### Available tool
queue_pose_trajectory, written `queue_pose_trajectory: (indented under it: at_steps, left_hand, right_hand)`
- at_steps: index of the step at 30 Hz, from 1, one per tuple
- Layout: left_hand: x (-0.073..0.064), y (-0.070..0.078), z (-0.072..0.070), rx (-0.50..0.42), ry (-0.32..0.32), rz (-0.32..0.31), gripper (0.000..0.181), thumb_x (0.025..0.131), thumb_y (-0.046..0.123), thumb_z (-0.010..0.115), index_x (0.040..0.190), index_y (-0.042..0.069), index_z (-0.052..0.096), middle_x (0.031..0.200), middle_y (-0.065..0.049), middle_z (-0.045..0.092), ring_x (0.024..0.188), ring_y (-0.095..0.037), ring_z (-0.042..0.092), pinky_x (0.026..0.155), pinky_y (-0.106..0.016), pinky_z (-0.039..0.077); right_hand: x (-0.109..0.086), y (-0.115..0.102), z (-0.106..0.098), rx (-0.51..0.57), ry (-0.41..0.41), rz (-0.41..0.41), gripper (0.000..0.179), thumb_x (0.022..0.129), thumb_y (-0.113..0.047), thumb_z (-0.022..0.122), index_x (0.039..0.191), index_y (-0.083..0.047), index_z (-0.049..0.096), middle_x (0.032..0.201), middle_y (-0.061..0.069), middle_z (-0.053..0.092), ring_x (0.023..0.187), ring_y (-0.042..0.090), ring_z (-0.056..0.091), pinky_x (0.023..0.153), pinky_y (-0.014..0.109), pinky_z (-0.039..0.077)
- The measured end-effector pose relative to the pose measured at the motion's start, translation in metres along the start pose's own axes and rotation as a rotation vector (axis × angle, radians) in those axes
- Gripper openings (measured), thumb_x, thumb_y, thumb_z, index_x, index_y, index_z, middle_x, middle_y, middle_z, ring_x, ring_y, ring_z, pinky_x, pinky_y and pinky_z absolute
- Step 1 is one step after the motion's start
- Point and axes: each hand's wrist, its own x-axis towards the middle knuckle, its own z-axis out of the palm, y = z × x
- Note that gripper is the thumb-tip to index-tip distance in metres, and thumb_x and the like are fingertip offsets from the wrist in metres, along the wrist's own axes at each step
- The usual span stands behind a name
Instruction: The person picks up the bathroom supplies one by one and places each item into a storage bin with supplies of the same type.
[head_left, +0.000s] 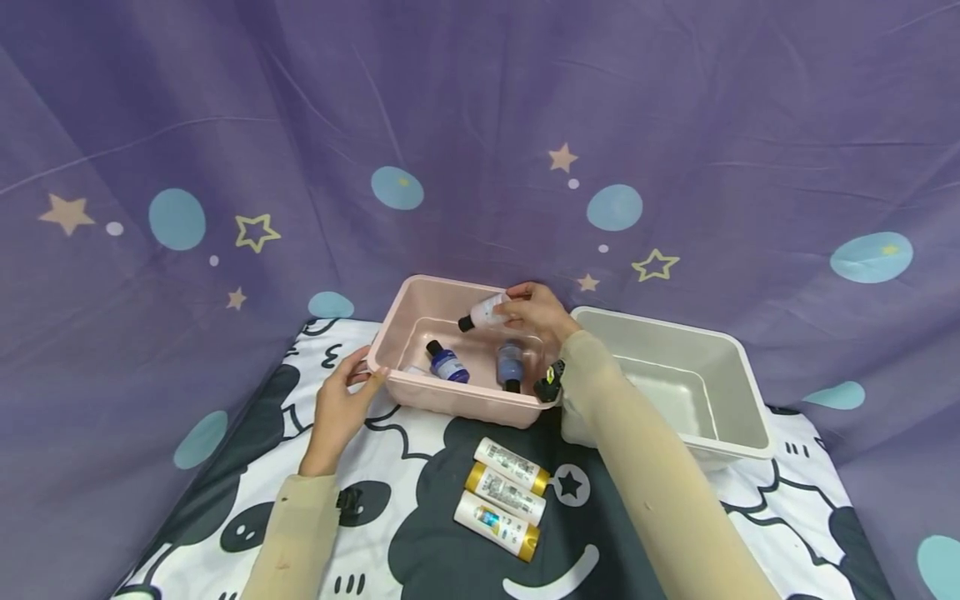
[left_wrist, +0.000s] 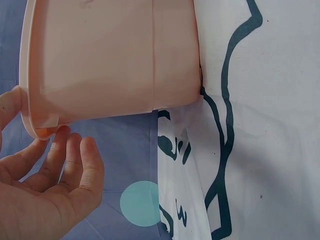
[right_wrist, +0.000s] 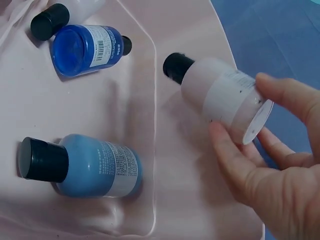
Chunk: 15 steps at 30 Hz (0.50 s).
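My right hand point(head_left: 534, 310) pinches a pale pinkish-white bottle with a black cap point(right_wrist: 220, 95) near its base. It is held tilted over the inside of the pink plastic bin point(head_left: 450, 403), cap pointing left. Below it, a dark blue bottle point(head_left: 450, 365) and a light blue bottle point(right_wrist: 97, 165) lie on the bin floor. Another pale bottle's black cap point(right_wrist: 50, 22) shows beside the dark blue one, its body partly cut off. With thumb at the rim and fingers beneath, my left hand point(left_wrist: 55, 180) grips the bin's left corner.
A grey-white bin point(head_left: 675, 392) stands right of the pink one, close beside it. In front, three white bottles with gold caps point(head_left: 504, 493) lie side by side on the cartoon-print cloth point(head_left: 420, 500). A purple curtain point(head_left: 480, 125) hangs right behind the bins.
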Motion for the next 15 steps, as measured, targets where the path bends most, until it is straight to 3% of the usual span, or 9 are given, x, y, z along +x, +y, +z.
queue_pose_trajectory:
  at_steps: [4, 9, 12, 15]
  left_hand:
    - [0.000, -0.001, 0.000, -0.002, 0.004, 0.008, 0.063, 0.095, 0.040, 0.070, 0.147, 0.010, 0.051, 0.134, -0.016, 0.060, 0.113, -0.031, 0.061, 0.090, -0.047, 0.050]
    - [0.000, -0.001, 0.000, 0.004, 0.006, 0.014, 0.066, 0.094, 0.045, 0.069, 0.147, 0.009, 0.050, 0.134, -0.017, 0.061, 0.113, -0.032, 0.061, 0.090, -0.048, 0.050]
    - [0.001, -0.002, 0.000, 0.004, 0.006, 0.012, 0.065, 0.095, 0.042, 0.070, 0.147, 0.009, 0.050, 0.134, -0.017, 0.061, 0.113, -0.033, 0.061, 0.091, -0.048, 0.049]
    - [0.002, -0.003, 0.001, -0.002, 0.005, 0.003, 0.062, 0.095, 0.038, 0.070, 0.147, 0.010, 0.050, 0.134, -0.017, 0.060, 0.114, -0.032, 0.061, 0.092, -0.048, 0.049]
  right_hand:
    - [-0.001, 0.001, 0.001, 0.023, 0.051, -0.024, 0.038, 0.088, 0.007, 0.067, 0.122, 0.012, 0.052, 0.100, 0.015, 0.062, 0.084, 0.028, 0.067, 0.087, 0.042, 0.056]
    - [-0.004, -0.002, -0.001, 0.155, 0.048, -0.019, 0.040, 0.091, 0.007, 0.061, 0.128, 0.013, 0.049, 0.101, 0.017, 0.061, 0.113, 0.051, 0.058, 0.090, 0.047, 0.053]
    - [-0.008, -0.006, -0.003, 0.180, 0.017, -0.002, 0.047, 0.092, 0.004, 0.063, 0.135, 0.011, 0.047, 0.107, 0.017, 0.061, 0.121, 0.052, 0.052, 0.089, 0.046, 0.054]
    - [-0.015, -0.014, -0.004, 0.186, -0.011, -0.005, 0.049, 0.094, 0.002, 0.063, 0.139, 0.008, 0.047, 0.112, 0.017, 0.060, 0.116, 0.048, 0.057, 0.089, 0.044, 0.055]
